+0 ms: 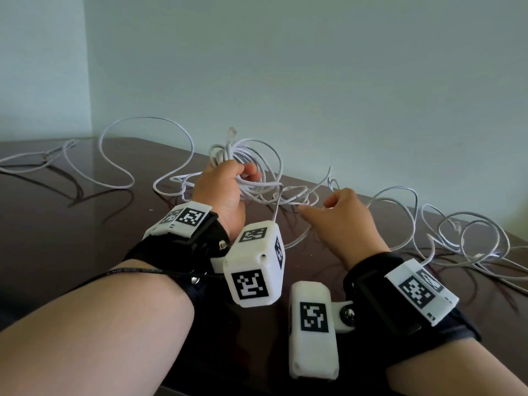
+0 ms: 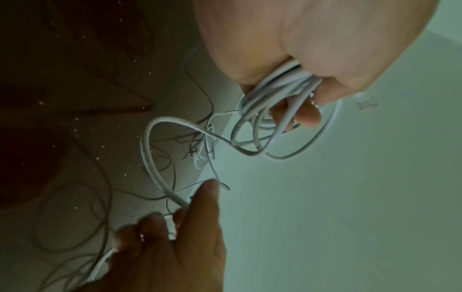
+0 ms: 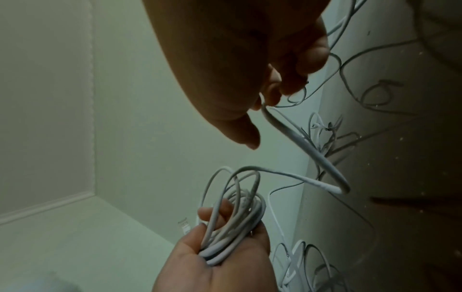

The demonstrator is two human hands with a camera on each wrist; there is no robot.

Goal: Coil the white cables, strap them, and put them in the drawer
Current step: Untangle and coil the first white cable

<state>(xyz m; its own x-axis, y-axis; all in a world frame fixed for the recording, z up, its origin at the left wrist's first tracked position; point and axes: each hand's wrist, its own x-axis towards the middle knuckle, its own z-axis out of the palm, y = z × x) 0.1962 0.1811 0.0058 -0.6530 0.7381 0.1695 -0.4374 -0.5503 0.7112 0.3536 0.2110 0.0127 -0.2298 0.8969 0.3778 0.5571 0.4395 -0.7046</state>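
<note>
My left hand (image 1: 225,184) is raised above the dark table and grips a coil of white cable (image 1: 245,151) in several loops; a clear plug (image 1: 233,132) sticks up from it. The left wrist view shows the coil (image 2: 270,92) bunched between thumb and fingers. My right hand (image 1: 343,207) is just to the right, fingers curled round the free strand (image 3: 300,142) that runs in a bend back to the coil (image 3: 240,223); its thumb points left. A short loop of slack hangs between the two hands.
The same cable's loose length curls over the brown table (image 1: 71,238) to the left (image 1: 114,155). Another tangled white cable (image 1: 471,238) lies at the right near the wall. The white wrist camera boxes (image 1: 257,261) hang below my hands. No drawer or strap shows.
</note>
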